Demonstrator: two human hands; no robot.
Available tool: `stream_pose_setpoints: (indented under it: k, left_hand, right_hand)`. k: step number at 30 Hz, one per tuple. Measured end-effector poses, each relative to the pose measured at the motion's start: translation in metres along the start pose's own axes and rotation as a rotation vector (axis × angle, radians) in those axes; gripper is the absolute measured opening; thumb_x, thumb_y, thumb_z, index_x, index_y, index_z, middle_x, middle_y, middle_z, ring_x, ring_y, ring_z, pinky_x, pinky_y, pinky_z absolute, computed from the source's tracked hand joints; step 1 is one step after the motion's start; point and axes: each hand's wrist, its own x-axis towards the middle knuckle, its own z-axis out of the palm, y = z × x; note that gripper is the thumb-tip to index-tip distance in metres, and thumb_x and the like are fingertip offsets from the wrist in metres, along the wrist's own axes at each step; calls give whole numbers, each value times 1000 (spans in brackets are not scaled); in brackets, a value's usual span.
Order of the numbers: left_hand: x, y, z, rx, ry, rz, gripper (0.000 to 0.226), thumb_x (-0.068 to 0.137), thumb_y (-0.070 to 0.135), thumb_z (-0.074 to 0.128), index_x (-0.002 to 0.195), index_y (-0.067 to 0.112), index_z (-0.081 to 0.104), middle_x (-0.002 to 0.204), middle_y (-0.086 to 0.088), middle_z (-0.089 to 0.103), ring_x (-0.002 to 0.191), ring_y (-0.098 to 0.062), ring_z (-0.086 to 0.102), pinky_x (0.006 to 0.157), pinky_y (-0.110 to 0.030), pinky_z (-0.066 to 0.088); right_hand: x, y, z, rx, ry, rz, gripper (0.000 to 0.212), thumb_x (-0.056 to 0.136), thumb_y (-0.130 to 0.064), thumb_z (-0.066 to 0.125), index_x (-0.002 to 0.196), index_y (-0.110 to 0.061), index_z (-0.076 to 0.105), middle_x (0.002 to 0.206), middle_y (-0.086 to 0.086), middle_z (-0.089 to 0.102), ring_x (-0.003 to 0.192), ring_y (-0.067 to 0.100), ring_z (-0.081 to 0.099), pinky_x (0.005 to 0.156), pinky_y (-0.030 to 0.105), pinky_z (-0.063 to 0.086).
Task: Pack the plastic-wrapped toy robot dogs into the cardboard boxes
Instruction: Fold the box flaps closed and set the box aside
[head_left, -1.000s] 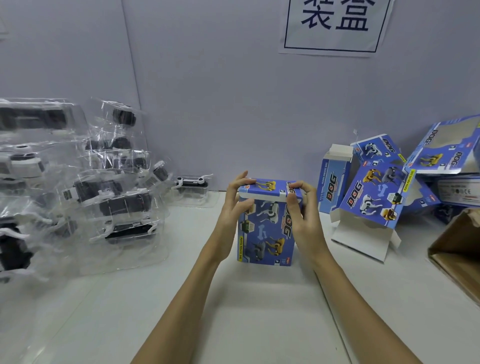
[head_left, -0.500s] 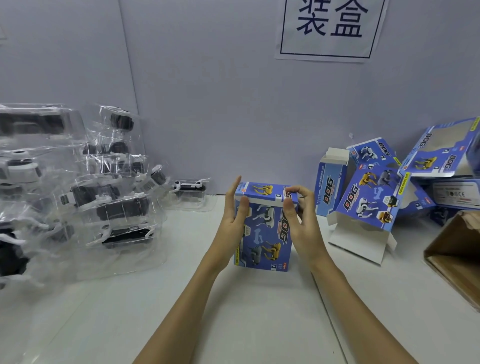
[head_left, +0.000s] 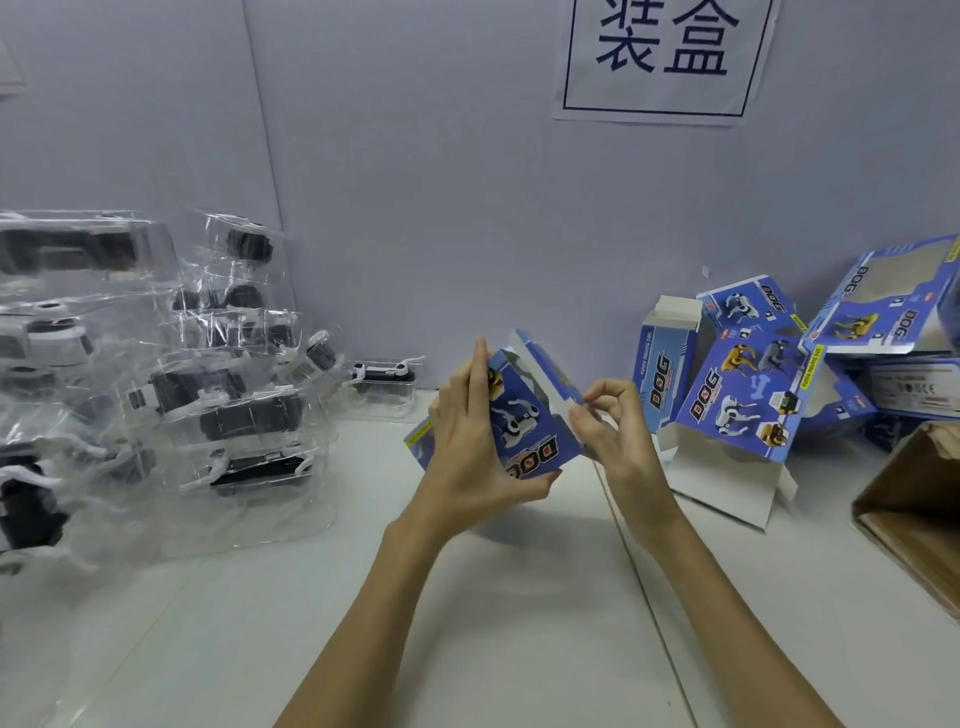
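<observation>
You see a white paper sign (head_left: 662, 57) with two large dark characters on the grey wall (head_left: 415, 182). At your right, a brown carton (head_left: 914, 509) lies on the white table (head_left: 519, 623).

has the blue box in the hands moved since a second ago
Yes. The blue box no longer stands on the table: lifted, tipped sideways.

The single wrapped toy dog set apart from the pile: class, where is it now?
In the head view the lone toy dog sits left of centre against the back wall, between the big pile and the left hand.
</observation>
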Motion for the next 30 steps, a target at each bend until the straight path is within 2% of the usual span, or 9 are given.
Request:
stream_pose_setpoints:
  k: [3, 5, 9, 11, 15, 21, 27, 30]
  left_hand:
    - [0, -4, -6, 89, -104, 152, 134, 64, 47, 95, 165, 15, 14, 156, 8, 32, 146, -9, 29, 126, -48, 24]
    - [-1, -2, -6, 98, -124, 175, 131, 65, 47, 95, 164, 12, 17, 158, 3, 33, 150, -7, 24, 129, -49, 14]
    - [-3, 5, -1, 169, -100, 157, 137, 63, 64, 91, 164, 9, 17, 163, 0, 29, 154, -18, 22, 127, -55, 8]
    - [-5, 11, 2, 188, -61, 129, 137, 62, 65, 91, 163, 8, 19, 159, -4, 33, 150, -21, 28, 126, -58, 11]
    - [-6, 18, 5, 180, -32, 104, 128, 62, 59, 95, 159, 6, 30, 153, -5, 43, 141, -23, 39, 120, -60, 22]
    - [-7, 20, 4, 167, -19, 86, 125, 60, 55, 97, 157, 5, 35, 151, -9, 48, 138, -28, 45, 117, -63, 28]
    - [-7, 19, 7, 196, 0, 111, 125, 60, 58, 96, 157, 8, 36, 152, -7, 49, 137, -26, 45, 116, -59, 30]
    - [-7, 20, 10, 208, 15, 124, 124, 61, 61, 94, 158, 11, 35, 151, -5, 49, 136, -24, 45, 116, -57, 30]
  right_hand:
    - [-1, 3, 0, -47, -41, -4, 28, 96, -42, 66, 104, -22, 48, 119, 3, 67, 117, 27, 70, 76, 37, 64]
    - [-2, 4, 3, -62, -24, -10, 26, 96, -41, 66, 107, -25, 49, 118, 3, 69, 115, 29, 71, 75, 39, 65]
    - [-2, 2, 4, -124, -11, -86, 47, 99, -34, 62, 143, -41, 46, 124, -3, 67, 116, 21, 71, 73, 32, 64]
    - [-3, 2, 6, -146, -42, -97, 51, 102, -36, 59, 149, -49, 45, 130, -9, 65, 120, 16, 68, 73, 31, 64]
    - [-5, 3, 6, -171, -66, -75, 52, 103, -38, 55, 152, -52, 42, 139, -20, 61, 128, 14, 64, 76, 38, 66]
    - [-4, 3, 3, -223, -91, -59, 52, 103, -38, 54, 151, -56, 42, 139, -8, 60, 127, 17, 64, 76, 39, 66]
    - [-3, 3, -2, -245, -87, -57, 50, 103, -38, 55, 148, -57, 46, 128, -22, 65, 122, 12, 67, 70, 31, 65]
    - [-4, 4, -3, -261, -55, -75, 49, 102, -41, 55, 149, -53, 47, 127, -20, 68, 117, 13, 70, 69, 32, 65]
